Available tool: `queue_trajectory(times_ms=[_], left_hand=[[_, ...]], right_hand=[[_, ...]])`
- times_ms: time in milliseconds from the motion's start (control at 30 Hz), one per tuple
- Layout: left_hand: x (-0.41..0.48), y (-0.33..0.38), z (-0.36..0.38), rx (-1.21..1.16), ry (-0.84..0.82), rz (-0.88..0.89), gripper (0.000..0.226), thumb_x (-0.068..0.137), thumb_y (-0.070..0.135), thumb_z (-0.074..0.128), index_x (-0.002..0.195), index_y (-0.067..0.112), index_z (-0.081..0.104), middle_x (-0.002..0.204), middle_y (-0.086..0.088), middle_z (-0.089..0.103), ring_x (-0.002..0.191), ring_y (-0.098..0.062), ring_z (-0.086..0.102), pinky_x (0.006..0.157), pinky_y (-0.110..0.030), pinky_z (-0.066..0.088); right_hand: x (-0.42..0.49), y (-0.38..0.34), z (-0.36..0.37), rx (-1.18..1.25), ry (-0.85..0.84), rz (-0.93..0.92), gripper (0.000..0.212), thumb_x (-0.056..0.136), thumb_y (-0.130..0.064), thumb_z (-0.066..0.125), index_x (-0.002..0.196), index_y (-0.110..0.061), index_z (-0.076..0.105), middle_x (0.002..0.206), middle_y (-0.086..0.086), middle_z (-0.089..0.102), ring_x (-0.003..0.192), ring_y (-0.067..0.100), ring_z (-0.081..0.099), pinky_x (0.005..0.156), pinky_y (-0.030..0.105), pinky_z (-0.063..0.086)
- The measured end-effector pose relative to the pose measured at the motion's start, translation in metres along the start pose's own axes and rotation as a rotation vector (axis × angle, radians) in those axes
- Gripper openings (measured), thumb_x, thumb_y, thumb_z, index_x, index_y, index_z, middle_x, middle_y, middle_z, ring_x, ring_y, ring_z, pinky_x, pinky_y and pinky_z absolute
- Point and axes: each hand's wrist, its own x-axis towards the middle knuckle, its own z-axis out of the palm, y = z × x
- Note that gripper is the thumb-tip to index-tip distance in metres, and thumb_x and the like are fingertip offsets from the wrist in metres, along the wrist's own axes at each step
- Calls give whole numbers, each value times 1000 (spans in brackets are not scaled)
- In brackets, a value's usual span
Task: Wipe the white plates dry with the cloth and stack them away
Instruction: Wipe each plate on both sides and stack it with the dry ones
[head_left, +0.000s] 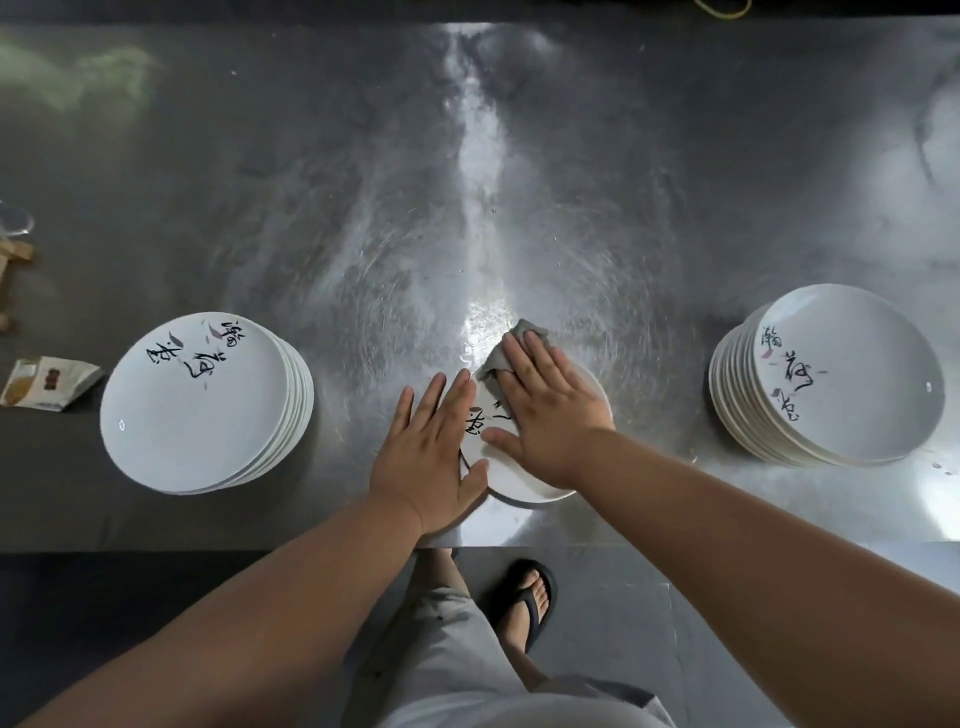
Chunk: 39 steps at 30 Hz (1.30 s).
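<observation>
A single white plate (524, 480) with black brush lettering lies on the steel table near its front edge, mostly covered by my hands. My right hand (545, 410) lies flat with straight fingers on a grey cloth (511, 345), pressing it onto the plate's far side. My left hand (428, 457) rests flat on the plate's left rim, fingers straight. One stack of white plates (197, 415) stands at the left and another stack (841, 384) at the right, each with lettering on the top plate.
The steel table (467, 182) stretches far back. A small paper packet (44, 387) lies left of the left stack. A wooden object (13, 260) and a clear glass item (13, 221) sit at the left edge. My sandalled foot (527, 603) shows below the table's front edge.
</observation>
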Motion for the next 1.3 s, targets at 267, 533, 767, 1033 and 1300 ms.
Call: queue_trajectory(times_ms=[267,533,767,1033,1300], left_hand=[[0,2,0,-83,17,-3,94,94,63,33,165,23,-15,174,7,-11,160,-20,-16,129,-53,-4],[0,3,1,-104,56,-21,95,92,60,35,165,18,-9,175,1,-4,161,-21,-9,130,-52,-2],[0,3,2,-118,67,-33,96,93,63,37,166,14,-2,175,-1,-7,161,-19,-10,130,-52,-1],[-2,3,5,-168,170,-18,81,83,64,53,149,19,38,175,3,5,160,-31,9,130,-52,3],[-8,2,2,-10,167,46,58,97,59,41,136,19,56,175,3,6,160,-30,5,129,-55,3]], right_hand=[[-69,13,19,158,-100,231,112,80,-83,-22,165,-10,-14,165,10,-39,149,27,-43,126,44,-19],[-64,-8,18,212,-86,312,104,91,-79,-4,165,-6,-10,165,15,-38,150,31,-41,128,49,-15],[-70,-3,18,272,-58,308,106,87,-78,-8,166,-8,-2,167,11,-35,151,29,-39,129,49,-12],[-114,-40,34,306,-59,244,108,91,-80,-8,166,-4,11,171,14,-20,156,31,-29,127,44,-14],[-28,30,2,128,17,151,95,95,-77,9,167,-16,9,172,0,-24,154,19,-34,128,41,-15]])
